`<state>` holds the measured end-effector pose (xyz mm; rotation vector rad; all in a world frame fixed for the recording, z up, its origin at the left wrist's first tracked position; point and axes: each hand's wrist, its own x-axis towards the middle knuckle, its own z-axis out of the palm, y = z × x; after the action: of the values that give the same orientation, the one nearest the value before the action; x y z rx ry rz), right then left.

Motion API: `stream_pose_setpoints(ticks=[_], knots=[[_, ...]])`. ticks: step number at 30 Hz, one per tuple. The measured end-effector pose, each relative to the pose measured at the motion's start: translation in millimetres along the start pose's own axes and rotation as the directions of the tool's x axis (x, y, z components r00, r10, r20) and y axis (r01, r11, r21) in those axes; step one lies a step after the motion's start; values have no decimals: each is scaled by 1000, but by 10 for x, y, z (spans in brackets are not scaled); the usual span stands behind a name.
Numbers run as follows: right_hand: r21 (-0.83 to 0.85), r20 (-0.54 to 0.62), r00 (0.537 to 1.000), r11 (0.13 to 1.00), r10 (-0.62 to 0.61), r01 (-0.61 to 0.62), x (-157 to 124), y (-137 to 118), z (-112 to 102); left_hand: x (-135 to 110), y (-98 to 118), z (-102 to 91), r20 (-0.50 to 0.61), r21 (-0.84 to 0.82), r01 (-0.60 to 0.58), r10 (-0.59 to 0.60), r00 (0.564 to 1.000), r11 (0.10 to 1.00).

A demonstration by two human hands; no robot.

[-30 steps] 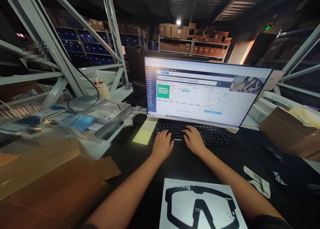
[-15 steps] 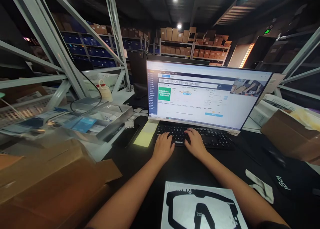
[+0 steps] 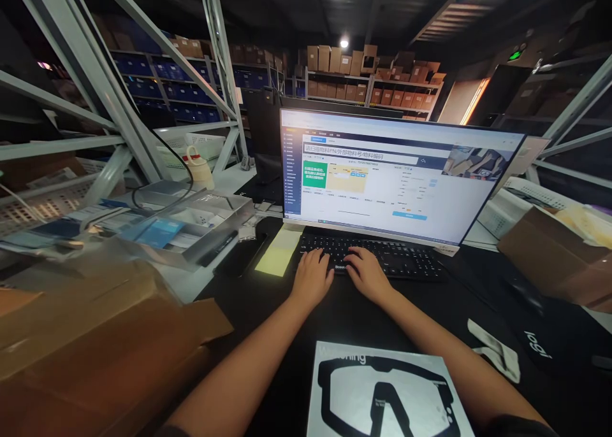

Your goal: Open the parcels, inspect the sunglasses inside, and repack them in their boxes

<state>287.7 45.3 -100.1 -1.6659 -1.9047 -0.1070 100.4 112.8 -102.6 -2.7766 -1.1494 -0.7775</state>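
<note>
My left hand (image 3: 312, 276) and my right hand (image 3: 367, 273) both rest side by side on the front of a black keyboard (image 3: 377, 257), fingers spread over the keys and holding nothing. Right behind the keyboard stands a wide monitor (image 3: 396, 176) showing a form page with a green box and a pale yellow panel. A white box printed with a black goggle outline (image 3: 385, 392) lies on the black desk mat between my forearms.
An open cardboard box (image 3: 95, 341) fills the near left. Clear plastic trays (image 3: 182, 223) and a yellow notepad (image 3: 278, 257) sit left of the keyboard. Another cardboard box (image 3: 554, 252) and a crumpled paper (image 3: 495, 351) lie at the right. Metal shelving frames both sides.
A pale yellow panel has appeared on the monitor beside the green box. My hands stay on the keyboard with only small finger shifts.
</note>
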Motion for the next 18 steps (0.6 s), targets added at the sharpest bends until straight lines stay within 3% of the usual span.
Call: stream_pose_setpoints(ticks=[18], knots=[[-64,-82,995,996,56,-61,114,-12,17,-4,4,-11,-7,22,-2,2,1000,1000]])
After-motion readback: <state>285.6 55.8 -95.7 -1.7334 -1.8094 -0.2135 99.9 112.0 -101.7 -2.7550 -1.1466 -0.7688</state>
